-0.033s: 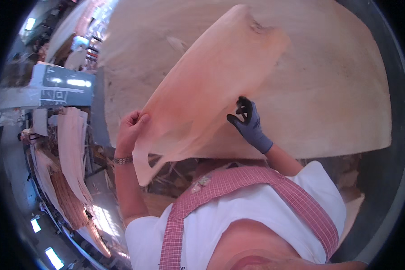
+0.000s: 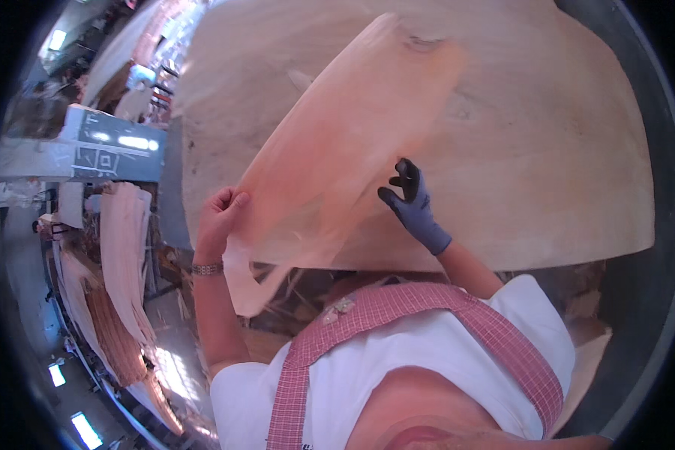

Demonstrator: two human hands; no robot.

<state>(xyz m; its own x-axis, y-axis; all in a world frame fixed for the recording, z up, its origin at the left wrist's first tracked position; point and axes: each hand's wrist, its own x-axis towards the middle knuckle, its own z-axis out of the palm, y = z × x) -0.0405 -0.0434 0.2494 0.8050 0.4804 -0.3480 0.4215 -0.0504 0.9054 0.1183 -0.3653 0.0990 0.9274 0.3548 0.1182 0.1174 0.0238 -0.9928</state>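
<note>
A long, thin wood veneer sheet (image 2: 345, 127) lies slantwise, its far end toward the upper middle and its torn near end hanging past the near edge of a broad wood sheet (image 2: 547, 172). The far end has a dark knot. My bare left hand (image 2: 221, 214), with a metal watch band at the wrist, pinches the veneer's left edge near its lower end. By the veneer's right edge is my right hand (image 2: 411, 196) in a grey-blue glove with black fingertips. Its fingers are curved and apart, with nothing visible between them.
Stacked veneer strips (image 2: 124, 247) and darker rough pieces (image 2: 109, 330) lie at the left. A grey metal beam (image 2: 116, 146) with chalk-like marks juts in there. Wood scraps (image 2: 296, 300) lie below the near edge, and a dark grey border (image 2: 652, 135) runs along the right.
The veneer's far end has shifted slightly left, and its torn near end hangs a little lower. My right hand's fingers have spread a bit more. My left hand keeps its grip.
</note>
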